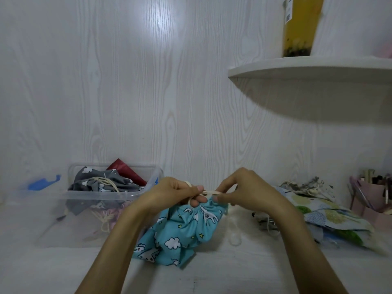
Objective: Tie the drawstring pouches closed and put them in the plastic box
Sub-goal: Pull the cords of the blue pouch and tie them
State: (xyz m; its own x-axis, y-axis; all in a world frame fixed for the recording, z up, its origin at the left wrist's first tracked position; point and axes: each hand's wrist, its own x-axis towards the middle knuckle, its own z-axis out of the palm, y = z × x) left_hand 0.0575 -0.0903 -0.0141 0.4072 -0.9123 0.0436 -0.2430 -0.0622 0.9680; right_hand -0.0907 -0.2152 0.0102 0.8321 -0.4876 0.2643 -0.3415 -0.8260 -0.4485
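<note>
A turquoise pouch [180,234] printed with clouds and white animals lies on the white table in front of me, its mouth gathered tight. Just above that mouth, my left hand [174,194] and my right hand [244,189] each pinch the cream drawstring [211,192], which runs taut between their fingertips. A loop of the cord goes round a left finger. The clear plastic box [95,209] stands to the left and holds a grey cloud-print pouch [99,181], a dark red one and a pink one lower down.
A heap of loose pouches [326,217] with green and blue prints lies at the right. A pink organiser [373,200] with pens stands at the far right. A white corner shelf [307,71] with a yellow drink cup hangs above. The box lid with blue clips lies at the left.
</note>
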